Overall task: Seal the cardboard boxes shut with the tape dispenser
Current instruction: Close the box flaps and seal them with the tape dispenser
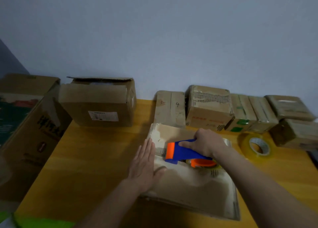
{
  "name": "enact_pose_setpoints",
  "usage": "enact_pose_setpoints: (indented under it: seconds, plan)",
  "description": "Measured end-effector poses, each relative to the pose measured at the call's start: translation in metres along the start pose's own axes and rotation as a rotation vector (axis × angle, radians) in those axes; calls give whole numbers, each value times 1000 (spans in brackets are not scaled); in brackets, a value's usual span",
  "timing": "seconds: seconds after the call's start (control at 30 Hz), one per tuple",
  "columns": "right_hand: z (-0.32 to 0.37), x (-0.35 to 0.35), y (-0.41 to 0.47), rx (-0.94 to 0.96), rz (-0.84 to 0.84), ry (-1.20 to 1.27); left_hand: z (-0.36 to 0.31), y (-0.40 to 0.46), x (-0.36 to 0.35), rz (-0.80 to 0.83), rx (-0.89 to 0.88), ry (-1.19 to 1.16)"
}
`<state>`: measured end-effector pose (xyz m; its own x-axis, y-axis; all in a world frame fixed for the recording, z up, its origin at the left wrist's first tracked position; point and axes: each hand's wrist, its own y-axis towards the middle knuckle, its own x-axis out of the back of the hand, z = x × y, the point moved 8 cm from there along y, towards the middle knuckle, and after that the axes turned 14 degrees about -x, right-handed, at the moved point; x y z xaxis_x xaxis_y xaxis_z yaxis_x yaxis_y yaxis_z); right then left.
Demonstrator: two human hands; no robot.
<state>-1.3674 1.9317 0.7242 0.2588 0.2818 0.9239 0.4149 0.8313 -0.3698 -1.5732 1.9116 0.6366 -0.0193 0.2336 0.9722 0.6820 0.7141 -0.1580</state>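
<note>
While the right hand (204, 141) grips the dispenser (185, 153) on the flat box (192, 181) near the table's (86, 159) front edge and the left hand (146, 165) presses flat, fingers extended, sealing appears underway; the open box (98, 104) at the back edge remains.

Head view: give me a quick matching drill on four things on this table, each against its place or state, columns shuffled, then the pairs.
Things:
1. tape dispenser
2. spare tape roll
3. box with the open flaps
4. left hand

Places or states:
A. lies loose on the table to the right of the box being sealed
B. pressed flat on the left edge of the flat box
C. stands at the back left, top not closed
D. held in the right hand on top of the flat box

Pairs: 1-D, 2-A, 3-C, 4-B
</note>
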Motion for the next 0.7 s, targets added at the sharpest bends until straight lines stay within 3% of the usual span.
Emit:
enact_pose_setpoints:
  seconds: [0.13, 0.3, 0.57, 0.7]
  plan:
    - [-20, -1, 1, -61, 169, 347, -2, 4, 0, 41, 61, 27]
    - [-39, -1, -10, -58, 178, 550, 1, 1, -1, 21, 65, 13]
    - [-132, 18, -18, -160, 129, 429, 0, 2, -4, 24, 67, -10]
    - [-116, 12, -15, -119, 90, 222, -7, 3, 3, 37, 91, 7]
